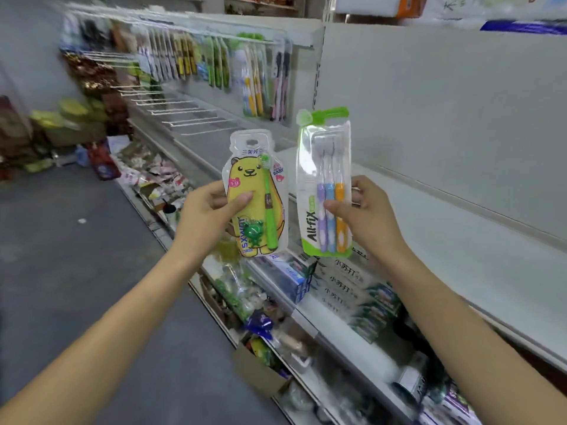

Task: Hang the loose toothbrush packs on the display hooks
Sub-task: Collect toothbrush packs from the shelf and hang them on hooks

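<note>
Two loose packs are held up in front of the shelving, both upright, side by side and apart. The bear-shaped pack (256, 194) is pinched at its middle by the left hand (208, 210), thumb on the front and fingers behind. The three-brush pack (325, 191) is pinched low at its side by the right hand (365, 210), thumb laid across the front.

Neither pack is yet on a hook. The step in hand is judged to be carrying and choosing a place.

Bare display hooks (184, 115) are seen up and to the left, below the row of hung packs (214, 59).

One pack's top hole must next be brought level with a free hook tip and slid on.
</note>
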